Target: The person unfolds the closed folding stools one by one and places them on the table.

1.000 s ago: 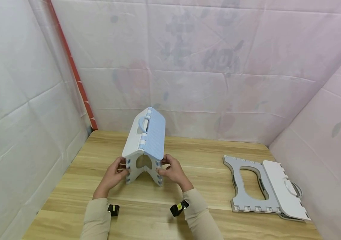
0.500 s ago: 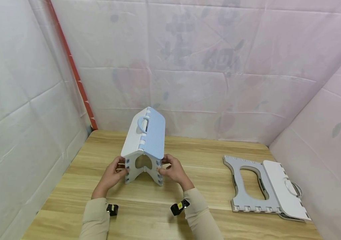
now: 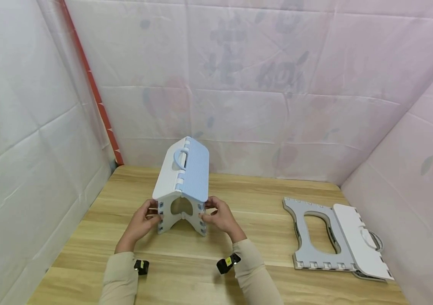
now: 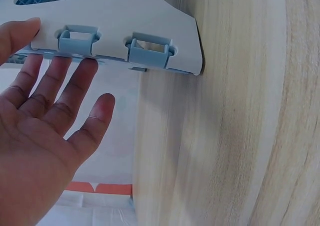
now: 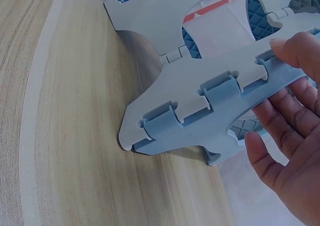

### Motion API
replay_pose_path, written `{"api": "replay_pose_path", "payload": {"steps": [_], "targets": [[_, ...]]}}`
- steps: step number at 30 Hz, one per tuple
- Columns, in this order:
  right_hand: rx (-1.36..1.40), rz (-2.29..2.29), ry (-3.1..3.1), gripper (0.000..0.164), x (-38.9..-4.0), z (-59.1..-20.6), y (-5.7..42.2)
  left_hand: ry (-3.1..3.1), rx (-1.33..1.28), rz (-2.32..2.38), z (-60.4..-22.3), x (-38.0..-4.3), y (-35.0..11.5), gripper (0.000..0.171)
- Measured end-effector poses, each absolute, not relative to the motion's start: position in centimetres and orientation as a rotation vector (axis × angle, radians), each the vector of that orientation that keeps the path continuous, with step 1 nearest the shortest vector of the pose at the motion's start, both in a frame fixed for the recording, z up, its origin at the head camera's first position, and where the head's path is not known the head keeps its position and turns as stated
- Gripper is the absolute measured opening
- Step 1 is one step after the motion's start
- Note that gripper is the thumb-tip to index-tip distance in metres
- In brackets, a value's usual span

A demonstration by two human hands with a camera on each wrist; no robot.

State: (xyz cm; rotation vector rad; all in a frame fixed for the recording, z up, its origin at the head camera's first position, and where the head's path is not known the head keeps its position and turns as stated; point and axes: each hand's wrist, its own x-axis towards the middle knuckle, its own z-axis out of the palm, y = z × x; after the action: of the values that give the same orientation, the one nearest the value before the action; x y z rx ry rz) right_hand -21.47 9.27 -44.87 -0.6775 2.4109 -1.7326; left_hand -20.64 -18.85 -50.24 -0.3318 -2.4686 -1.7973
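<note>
Blue-and-white folding stool (image 3: 195,173) stands tented, part-folded, left of centre on the bench (image 3: 262,212), left half a hair further out than a second ago, so the halves look to be easing apart; left hand (image 3: 138,224) and right hand (image 3: 221,218) each grasp their own side, grip pinched thumb to fingers. Grey-and-white stool (image 3: 357,241) lies flat at right on the wood-grain top; faintly printed pale sheeting (image 3: 239,114) walls the space, red strip (image 3: 94,87) at left.
</note>
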Motion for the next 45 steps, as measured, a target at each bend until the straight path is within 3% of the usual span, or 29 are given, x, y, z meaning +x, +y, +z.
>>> {"api": "replay_pose_path", "payload": {"steps": [12,17,24,33,45], "targets": [[-0.645,-1.805,2.378,0.035,-21.5,-45.6,9.2,-2.503,-0.331,-1.832,-47.3,-19.3,-17.8,0.034],[-0.649,-1.801,2.473,0.038,-21.4,-46.6,8.7,-2.459,-0.311,-1.841,-47.8,-19.1,-17.5,0.037],[-0.671,-1.796,2.639,0.057,-21.0,-47.1,8.0,-2.445,-0.267,-1.723,-49.9,-19.2,-17.4,0.056],[-0.75,-1.803,2.736,0.072,-21.2,-45.9,7.7,-2.367,-0.282,-1.525,-47.6,-18.8,-17.4,0.065],[-0.979,-1.73,2.881,0.061,-21.9,-44.3,7.9,-2.18,-0.413,-1.3,-45.1,-19.0,-17.0,0.056]]}}
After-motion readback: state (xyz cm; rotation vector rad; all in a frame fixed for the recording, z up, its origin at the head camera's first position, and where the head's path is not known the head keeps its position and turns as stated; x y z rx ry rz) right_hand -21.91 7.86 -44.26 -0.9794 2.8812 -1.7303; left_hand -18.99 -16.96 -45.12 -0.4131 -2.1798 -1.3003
